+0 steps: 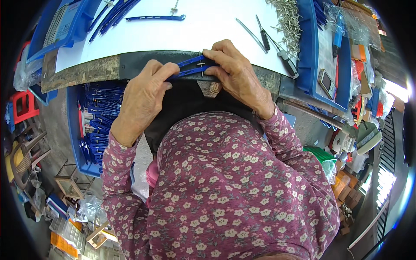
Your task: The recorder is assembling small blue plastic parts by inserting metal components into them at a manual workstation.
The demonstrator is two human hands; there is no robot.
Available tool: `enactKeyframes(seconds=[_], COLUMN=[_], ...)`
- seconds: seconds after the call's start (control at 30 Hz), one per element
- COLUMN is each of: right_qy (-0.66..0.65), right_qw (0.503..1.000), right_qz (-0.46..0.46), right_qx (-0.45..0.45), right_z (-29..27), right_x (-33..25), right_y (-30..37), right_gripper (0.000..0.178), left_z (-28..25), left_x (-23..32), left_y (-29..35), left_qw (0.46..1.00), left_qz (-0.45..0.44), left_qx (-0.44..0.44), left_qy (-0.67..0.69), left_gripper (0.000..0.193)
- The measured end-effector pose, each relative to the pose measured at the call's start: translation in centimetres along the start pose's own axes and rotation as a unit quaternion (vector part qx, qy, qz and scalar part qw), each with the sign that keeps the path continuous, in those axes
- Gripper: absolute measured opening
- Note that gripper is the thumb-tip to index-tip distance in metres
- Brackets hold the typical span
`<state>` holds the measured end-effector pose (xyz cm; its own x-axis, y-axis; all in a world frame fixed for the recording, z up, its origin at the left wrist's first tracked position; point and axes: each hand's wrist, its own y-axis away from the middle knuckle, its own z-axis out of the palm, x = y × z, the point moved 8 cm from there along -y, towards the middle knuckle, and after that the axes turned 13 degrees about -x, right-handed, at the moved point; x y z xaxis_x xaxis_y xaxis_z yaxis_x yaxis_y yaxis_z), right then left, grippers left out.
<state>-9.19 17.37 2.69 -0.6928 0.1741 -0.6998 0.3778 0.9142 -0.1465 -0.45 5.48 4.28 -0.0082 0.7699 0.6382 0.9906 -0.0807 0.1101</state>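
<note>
Between both hands, at the table's front edge, two narrow blue strips (190, 71) lie side by side with a small metal pin (201, 65) across them. My left hand (145, 93) pinches their left ends between thumb and fingers. My right hand (236, 71) grips the right ends close to the pin, its fingers partly covering them. Farther back on the white tabletop lie a single blue strip (156, 17) with holes, a loose metal pin (174, 8) and a bunch of blue strips (113, 19).
At the back right are a heap of metal pins (287, 26), tweezers (251, 34) and a screwdriver (287, 63). Blue trays stand at the right (307, 52) and far left (65, 41). Below the table edge, a blue crate (74, 125) holds many blue strips.
</note>
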Motion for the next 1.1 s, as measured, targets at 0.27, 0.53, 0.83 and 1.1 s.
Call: enactKeyframes(seconds=[0.27, 0.53, 0.83, 1.1], right_qy=[0.024, 0.042, 0.014, -0.003], right_qw=[1.000, 0.999, 1.000, 0.999], right_qz=[-0.001, 0.003, 0.013, 0.032], right_qx=[0.007, -0.002, -0.007, -0.024], right_z=[-0.1, -0.1, -0.3, -0.2], right_x=[-0.3, -0.1, -0.1, 0.5], right_y=[0.0, -0.2, -0.2, -0.4], right_gripper=[0.039, 0.036, 0.035, 0.035], left_z=[0.4, -0.1, -0.3, -0.8], left_x=[1.3, 1.7, 1.2, 0.1], left_y=[0.5, 0.5, 0.8, 0.3], left_qw=[0.963, 0.931, 0.950, 0.966], left_qz=[0.010, 0.013, 0.113, 0.143], left_qx=[0.077, 0.093, 0.070, 0.019], left_qy=[-0.257, -0.353, -0.282, -0.213], left_gripper=[0.023, 0.013, 0.023, 0.024])
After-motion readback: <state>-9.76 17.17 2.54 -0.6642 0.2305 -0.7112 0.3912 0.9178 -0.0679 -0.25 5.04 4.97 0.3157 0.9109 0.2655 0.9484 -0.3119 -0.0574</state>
